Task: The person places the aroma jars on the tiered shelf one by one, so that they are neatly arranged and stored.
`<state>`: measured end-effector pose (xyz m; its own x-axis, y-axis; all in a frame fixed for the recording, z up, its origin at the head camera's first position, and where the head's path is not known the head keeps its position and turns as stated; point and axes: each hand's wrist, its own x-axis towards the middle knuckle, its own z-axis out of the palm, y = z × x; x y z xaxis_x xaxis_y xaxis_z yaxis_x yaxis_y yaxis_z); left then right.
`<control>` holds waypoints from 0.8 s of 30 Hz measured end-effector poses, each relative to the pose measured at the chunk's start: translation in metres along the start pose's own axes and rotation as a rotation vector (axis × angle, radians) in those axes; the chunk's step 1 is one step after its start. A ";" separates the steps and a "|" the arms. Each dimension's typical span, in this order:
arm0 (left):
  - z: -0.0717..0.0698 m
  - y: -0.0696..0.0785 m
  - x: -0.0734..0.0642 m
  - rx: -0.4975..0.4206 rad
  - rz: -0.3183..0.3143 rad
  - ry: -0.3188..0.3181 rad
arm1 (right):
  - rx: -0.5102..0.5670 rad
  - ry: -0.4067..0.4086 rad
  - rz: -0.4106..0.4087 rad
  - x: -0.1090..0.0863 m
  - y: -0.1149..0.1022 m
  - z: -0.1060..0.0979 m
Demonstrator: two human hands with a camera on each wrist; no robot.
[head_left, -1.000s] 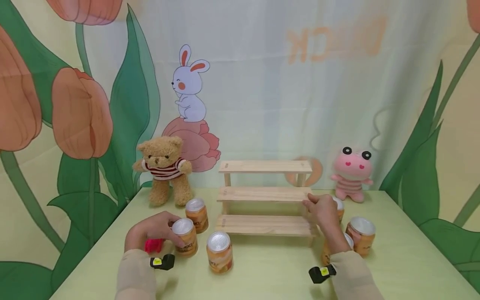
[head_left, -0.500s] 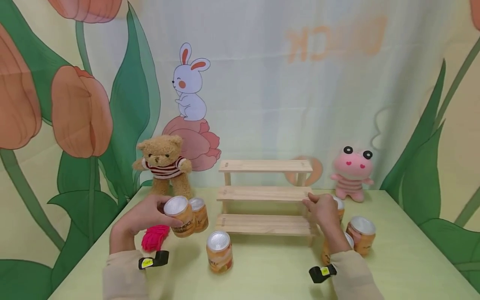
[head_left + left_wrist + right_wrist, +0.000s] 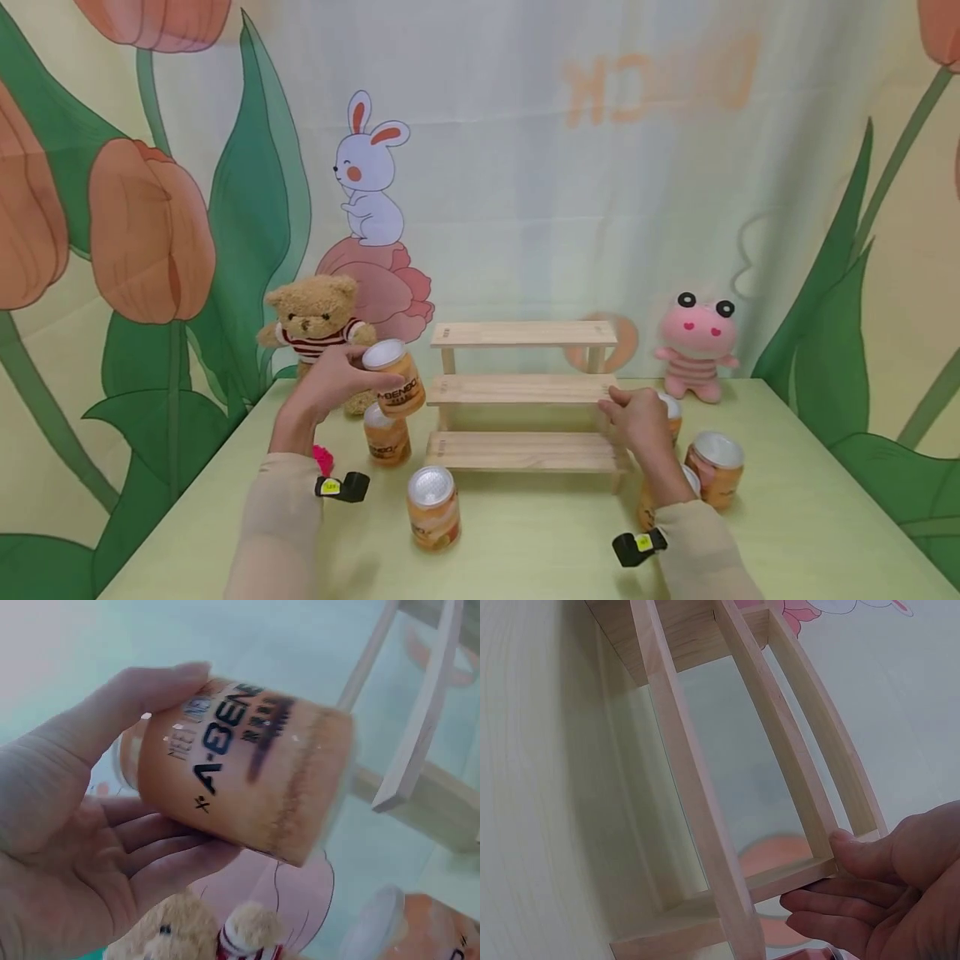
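In the head view my left hand [image 3: 326,387] grips an orange can [image 3: 399,390] with a silvery lid, lifted off the table and slightly tilted. The can is left of the three-tier wooden shelf [image 3: 522,388], above another orange can [image 3: 387,443]. Close up in the left wrist view, thumb and fingers span the held can [image 3: 240,776], and dark lettering shows on its side. My right hand [image 3: 641,421] holds the right end of the shelf's middle tier; in the right wrist view its thumb [image 3: 855,855] lies against that plank, fingers beside the side support.
One can [image 3: 433,517] stands front left of the shelf. Several cans [image 3: 716,471] stand on the right, partly behind my right arm. A teddy bear [image 3: 311,312] and a pink plush toy [image 3: 697,346] sit at the back. A bright pink item [image 3: 322,458] lies by my left wrist.
My left hand has lifted the can from the table and carried it up, away from me and rightward toward the shelf. My right hand stays at the shelf's right end.
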<state>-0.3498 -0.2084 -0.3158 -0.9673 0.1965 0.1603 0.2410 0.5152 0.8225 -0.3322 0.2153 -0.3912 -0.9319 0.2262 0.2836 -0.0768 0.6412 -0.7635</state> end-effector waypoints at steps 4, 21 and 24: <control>0.004 0.015 0.017 -0.006 -0.013 0.014 | -0.001 -0.009 0.005 0.001 0.000 0.001; 0.040 0.057 0.089 -0.129 0.068 -0.089 | -0.004 -0.014 -0.001 0.000 0.003 0.000; 0.044 0.063 0.100 -0.139 0.057 -0.095 | -0.006 -0.001 -0.011 0.001 0.002 -0.001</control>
<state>-0.4280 -0.1202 -0.2721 -0.9389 0.3038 0.1616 0.2754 0.3820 0.8822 -0.3334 0.2176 -0.3919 -0.9313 0.2184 0.2915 -0.0848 0.6482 -0.7567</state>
